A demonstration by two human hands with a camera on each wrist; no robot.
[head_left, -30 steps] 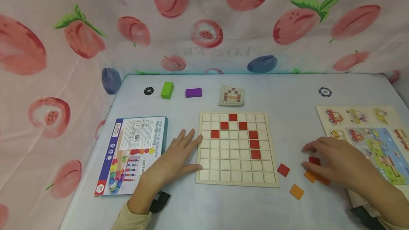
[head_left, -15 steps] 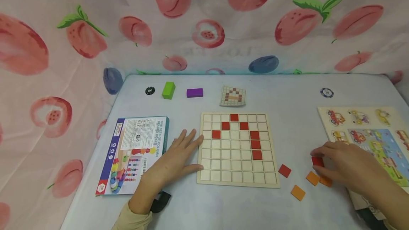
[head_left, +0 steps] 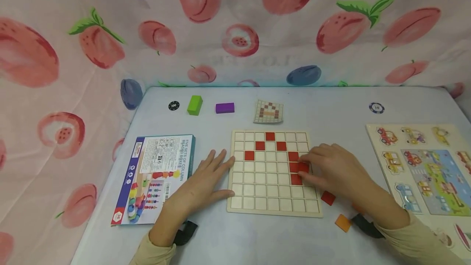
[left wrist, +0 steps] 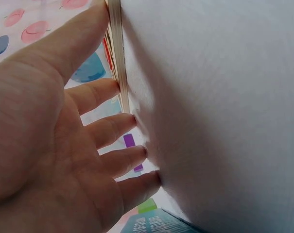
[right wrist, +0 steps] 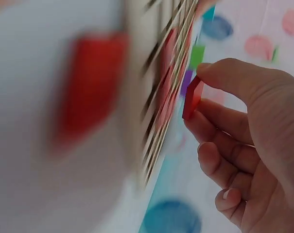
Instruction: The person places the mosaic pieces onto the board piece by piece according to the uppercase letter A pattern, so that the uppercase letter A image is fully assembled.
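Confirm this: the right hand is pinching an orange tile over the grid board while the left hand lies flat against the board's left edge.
Not quite: the tile pinched by the right hand is red, not orange, as the right wrist view shows. The rest holds: it is over the grid board, and the left hand lies flat against its left edge.

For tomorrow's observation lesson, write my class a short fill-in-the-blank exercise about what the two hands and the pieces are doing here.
1. The right hand pinches a small ____ square tile over the pale wooden grid board.
2. The left hand rests flat against the board's ____ edge.
3. Beside the green rectangular block lies a ____ block.

Missing words: red; left; purple
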